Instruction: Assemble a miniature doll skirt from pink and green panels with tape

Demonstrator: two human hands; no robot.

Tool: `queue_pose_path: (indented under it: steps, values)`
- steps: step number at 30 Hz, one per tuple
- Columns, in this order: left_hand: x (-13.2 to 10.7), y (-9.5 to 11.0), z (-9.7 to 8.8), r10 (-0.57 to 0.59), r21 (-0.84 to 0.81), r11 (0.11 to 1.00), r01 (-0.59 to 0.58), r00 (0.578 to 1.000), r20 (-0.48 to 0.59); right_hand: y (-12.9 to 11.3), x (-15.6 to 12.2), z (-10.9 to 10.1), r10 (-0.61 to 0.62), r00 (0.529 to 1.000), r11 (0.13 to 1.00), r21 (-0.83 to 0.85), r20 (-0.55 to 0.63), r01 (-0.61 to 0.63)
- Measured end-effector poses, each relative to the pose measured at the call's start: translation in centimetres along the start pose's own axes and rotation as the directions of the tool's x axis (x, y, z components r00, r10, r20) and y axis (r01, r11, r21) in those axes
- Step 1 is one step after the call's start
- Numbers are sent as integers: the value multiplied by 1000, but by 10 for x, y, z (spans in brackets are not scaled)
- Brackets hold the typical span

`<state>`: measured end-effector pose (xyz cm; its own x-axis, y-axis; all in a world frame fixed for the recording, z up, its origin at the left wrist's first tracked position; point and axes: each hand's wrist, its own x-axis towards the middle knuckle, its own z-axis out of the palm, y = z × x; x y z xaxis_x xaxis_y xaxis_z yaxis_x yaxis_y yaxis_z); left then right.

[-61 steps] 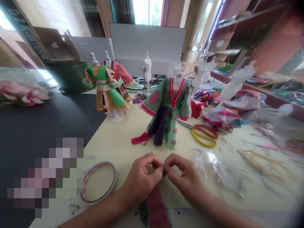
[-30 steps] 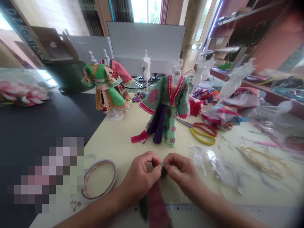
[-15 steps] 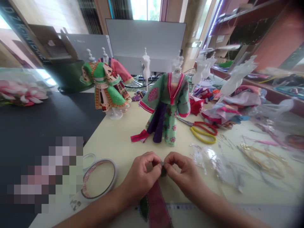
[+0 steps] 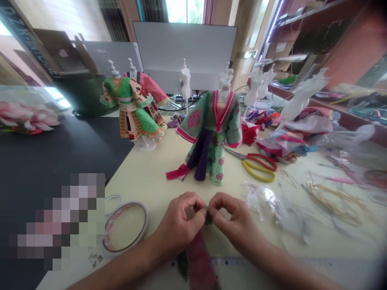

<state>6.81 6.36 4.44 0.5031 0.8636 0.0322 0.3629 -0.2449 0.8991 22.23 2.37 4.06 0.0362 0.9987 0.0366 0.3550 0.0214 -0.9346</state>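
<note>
Over the near middle of the table, my left hand (image 4: 185, 219) and my right hand (image 4: 232, 219) meet thumb to thumb. Both pinch a small dark green fabric piece (image 4: 208, 218), its upper edge held between the fingertips. A dull red fabric strip (image 4: 202, 264) runs from beneath my left hand toward the bottom of the view. Beside it lies a dark green, leaf-shaped piece (image 4: 183, 266) with a pale edge. Whether these pieces join the pinched one is hidden. Beyond my hands stands a small mannequin in a green robe (image 4: 208, 117) with pink, beaded trim.
Tape rolls (image 4: 125, 226) lie left of my hands. Red-and-yellow scissors (image 4: 256, 165) rest behind on the right, near clear bags of beads (image 4: 269, 199). A ruler (image 4: 266, 262) crosses the near edge. Fabric scraps (image 4: 284, 141), bare mannequins (image 4: 185, 82) and a monitor (image 4: 184, 52) stand farther back.
</note>
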Motion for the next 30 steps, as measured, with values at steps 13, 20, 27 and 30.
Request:
queue_pose_path:
  steps: [13, 20, 27, 30]
  values:
    - [0, 2, -2, -4, -7, 1000, 4, 1000, 7, 2, 1, -1, 64, 998, 993, 101, 16, -65]
    - [1, 0, 0, -61, -66, 996, 62, 998, 16, 6, 3, -2, 135, 990, 963, 230, 33, -139]
    - [2, 0, -2, -77, -201, 976, 86, 996, 51, 3, 4, -5, 197, 971, 909, 346, 135, -233]
    - [1, 0, -3, -123, -241, 961, 138, 989, 78, 4, 3, -6, 136, 988, 935, 321, 76, -153]
